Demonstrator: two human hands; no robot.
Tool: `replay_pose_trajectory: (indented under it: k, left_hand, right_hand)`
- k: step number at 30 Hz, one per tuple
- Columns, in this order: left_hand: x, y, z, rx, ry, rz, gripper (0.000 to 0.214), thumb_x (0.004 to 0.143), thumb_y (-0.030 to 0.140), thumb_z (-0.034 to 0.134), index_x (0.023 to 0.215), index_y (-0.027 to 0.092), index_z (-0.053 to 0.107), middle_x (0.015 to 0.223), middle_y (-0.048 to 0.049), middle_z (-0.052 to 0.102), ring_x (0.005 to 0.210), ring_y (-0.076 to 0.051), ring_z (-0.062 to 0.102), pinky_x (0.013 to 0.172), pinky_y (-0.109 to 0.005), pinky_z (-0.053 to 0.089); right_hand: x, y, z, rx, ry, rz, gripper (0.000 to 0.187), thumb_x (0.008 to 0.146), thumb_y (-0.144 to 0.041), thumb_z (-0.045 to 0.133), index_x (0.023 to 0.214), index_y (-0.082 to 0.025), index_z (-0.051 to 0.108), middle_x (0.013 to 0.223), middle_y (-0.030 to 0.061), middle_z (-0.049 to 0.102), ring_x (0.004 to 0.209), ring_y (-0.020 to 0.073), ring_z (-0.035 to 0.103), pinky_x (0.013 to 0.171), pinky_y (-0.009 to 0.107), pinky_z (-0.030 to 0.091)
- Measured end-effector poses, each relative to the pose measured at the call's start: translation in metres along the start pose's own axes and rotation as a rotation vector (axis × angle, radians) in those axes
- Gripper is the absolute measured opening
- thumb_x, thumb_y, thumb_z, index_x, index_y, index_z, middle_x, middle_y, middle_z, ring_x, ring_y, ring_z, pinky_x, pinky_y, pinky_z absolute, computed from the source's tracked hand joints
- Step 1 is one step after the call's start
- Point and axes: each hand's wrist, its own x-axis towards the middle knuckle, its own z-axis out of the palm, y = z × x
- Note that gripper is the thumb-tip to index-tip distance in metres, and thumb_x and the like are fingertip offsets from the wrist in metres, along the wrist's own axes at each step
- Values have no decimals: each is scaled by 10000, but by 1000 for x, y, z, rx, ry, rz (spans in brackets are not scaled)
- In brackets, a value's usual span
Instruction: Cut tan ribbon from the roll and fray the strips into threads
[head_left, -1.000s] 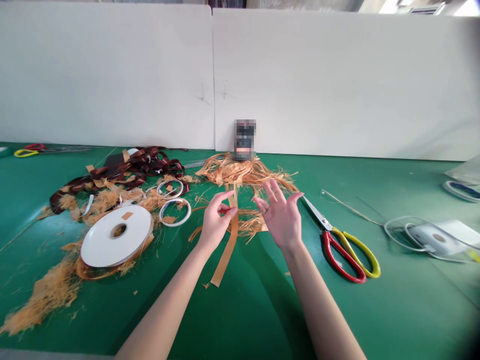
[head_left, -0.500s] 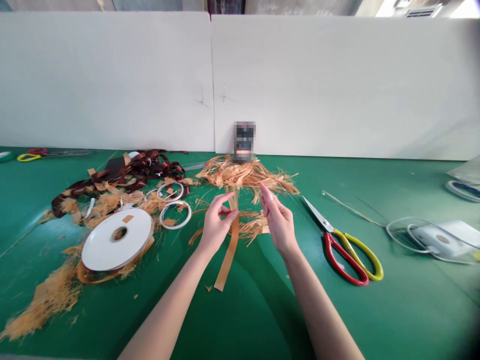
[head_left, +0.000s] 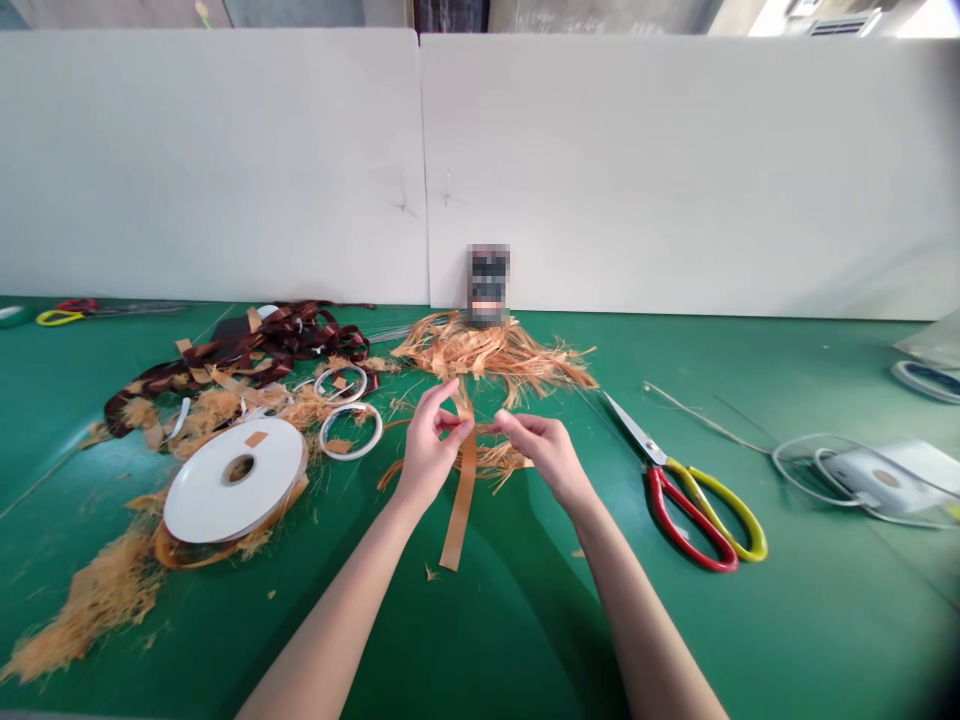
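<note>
Head view showed the left hand pinching an orange ribbon between thumb and fingertips, its strip hanging below them onto the green table, while the right hand pinched it just beside them, scissors lying further right.

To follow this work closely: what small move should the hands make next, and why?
Probably draw the right hand rightwards to split the orange ribbon strip: it and the left hand pinch its upper end close together, and shredded ribbon fibres lie behind.
</note>
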Motion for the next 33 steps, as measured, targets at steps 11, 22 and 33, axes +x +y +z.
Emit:
replay_pose_trajectory:
  k: [11, 22, 33]
  left_hand:
    - [1, -2, 2, -64, -25, -52, 198, 749, 158, 656, 872, 205, 507, 1146, -44, 612, 720, -97, 544, 719, -246, 439]
    - [-1, 4, -2, 34, -115, -90, 356, 767, 130, 596, 1092, 255, 672, 795, 10, 600, 644, -122, 459, 659, -246, 388]
    - [-3, 6, -1, -13, -160, -98, 398, 777, 159, 600, 1158, 266, 642, 722, 17, 498, 649, -131, 431, 651, -254, 382]
  right_hand:
    - [-3, -11, -2, 492, -9, -49, 286, 818, -418, 626, 971, -185, 689, 515, -94, 202, 471, 82, 127, 476, 273, 97]
    - [0, -7, -5, 536, 10, -57, 236, 798, -422, 645, 837, -190, 668, 484, -104, 228, 415, 67, 159, 414, 250, 163]
    - [10, 20, -8, -184, 312, -480, 564, 732, -155, 616, 1276, -298, 567, 1548, 4, 259, 1413, 256, 252, 1128, 451, 272]
